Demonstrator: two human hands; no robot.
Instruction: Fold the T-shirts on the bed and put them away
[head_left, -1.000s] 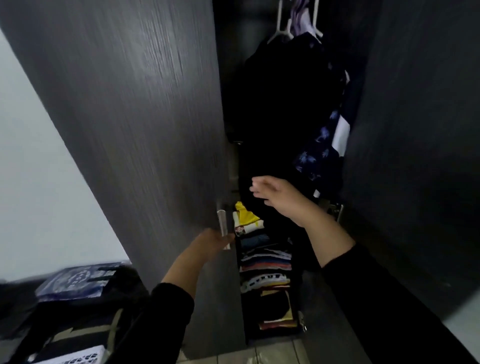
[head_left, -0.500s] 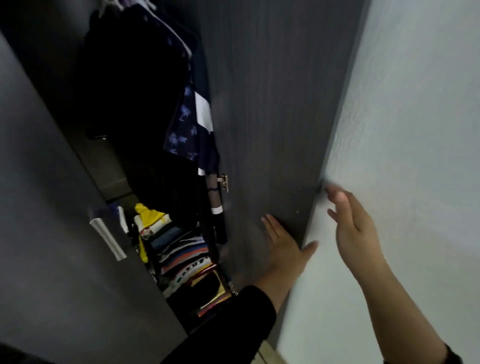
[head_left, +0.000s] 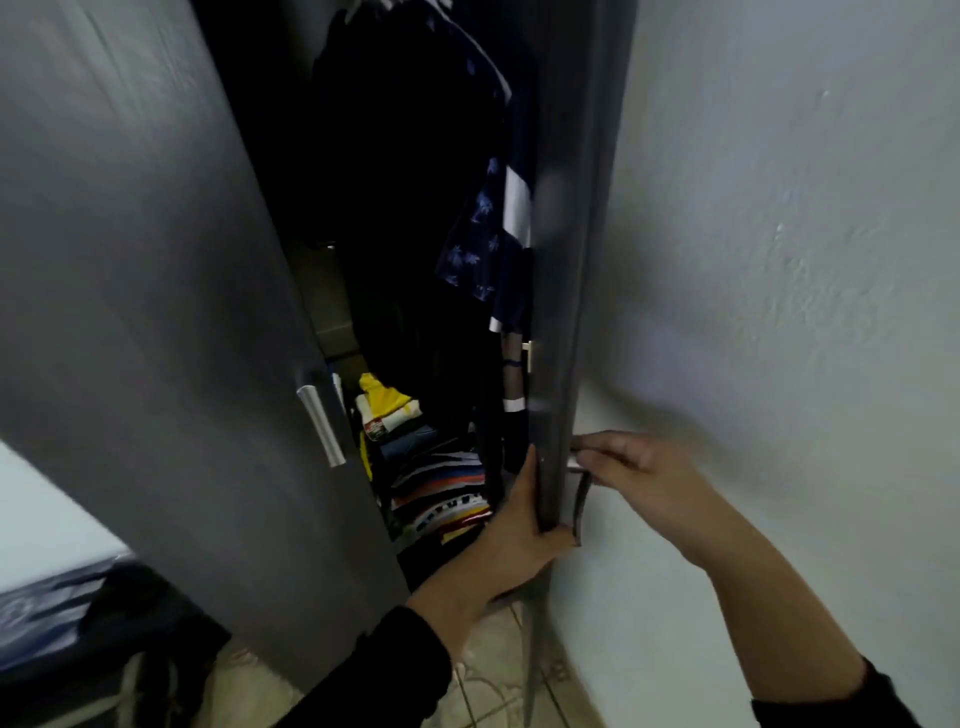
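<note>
A dark wardrobe stands open before me. Inside, low down, sits a stack of folded T-shirts with a yellow one on top. My left hand grips the edge of the right wardrobe door, fingers on its inner face and thumb round the edge. My right hand reaches behind that door and curls its fingers round the door handle, close to the white wall. The left door stands ajar with a silver handle.
Dark clothes and a blue palm-print shirt hang inside on the rail. The white wall is tight against the right door. A dark bag or pile with a blue printed garment lies at the lower left. Tiled floor below.
My view swung from the left door to the right one. My left hand moved from flat on the right door's face to gripping its edge. My right hand went behind it onto the handle.
</note>
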